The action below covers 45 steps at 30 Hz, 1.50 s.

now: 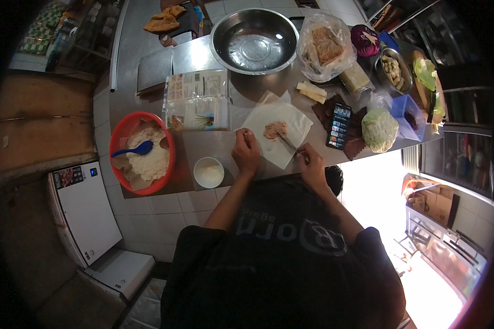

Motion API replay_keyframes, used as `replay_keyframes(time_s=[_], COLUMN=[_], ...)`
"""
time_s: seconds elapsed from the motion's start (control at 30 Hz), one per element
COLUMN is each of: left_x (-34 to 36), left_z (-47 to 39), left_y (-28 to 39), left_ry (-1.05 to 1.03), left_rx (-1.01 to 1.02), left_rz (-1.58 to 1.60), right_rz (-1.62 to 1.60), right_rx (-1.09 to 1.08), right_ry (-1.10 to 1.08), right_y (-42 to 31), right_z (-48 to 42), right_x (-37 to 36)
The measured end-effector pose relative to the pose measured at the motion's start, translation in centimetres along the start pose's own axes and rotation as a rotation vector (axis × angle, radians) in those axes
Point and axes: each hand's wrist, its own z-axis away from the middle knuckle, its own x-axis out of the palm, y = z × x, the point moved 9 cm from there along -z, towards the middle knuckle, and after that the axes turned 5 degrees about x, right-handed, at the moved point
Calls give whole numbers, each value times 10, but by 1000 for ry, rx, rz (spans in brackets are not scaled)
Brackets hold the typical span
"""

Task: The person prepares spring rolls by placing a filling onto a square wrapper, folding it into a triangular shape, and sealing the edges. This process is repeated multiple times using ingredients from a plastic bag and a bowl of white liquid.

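Observation:
A square white wrapper sheet (271,146) lies on the metal table in front of me, a corner pointing towards me. A small mound of pinkish-brown filling (275,130) sits on it. My right hand (311,164) holds a thin metal utensil (287,143), its far end at the filling. At the wrapper's left corner is my left hand (246,153), fingers curled; whether it grips the sheet's edge I cannot tell. Rolled pale wrappers (311,91) lie beyond the sheet, to the right. A small white bowl (208,172) with pale contents stands left of my left hand.
At the left stands a red basket (171,160) of white grains with a blue spoon (138,149). Behind are plastic packets (197,100) and a large steel basin (254,41). A phone (339,126), a cabbage (379,130) and a bagged brown block (327,45) are at the right.

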Motion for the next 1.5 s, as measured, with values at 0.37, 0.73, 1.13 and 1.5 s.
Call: replay_keyframes(time_s=[0.37,0.73,1.13,1.5], left_x=[7,0,-2,-2], left_z=[2,1,2,1], left_y=[-13,-13,-14,-13], left_ry=[-33,-10,19,23], left_rx=[11,20,-48,-37], left_rz=[60,174,240,199], right_rz=[-3,-40,42,38], right_rx=[-63,41,27,-38], right_ry=[34,-20,-46,-152], right_y=[-3,-33,-35,-21], right_z=[20,4,-9,14], right_x=[23,22,40,35])
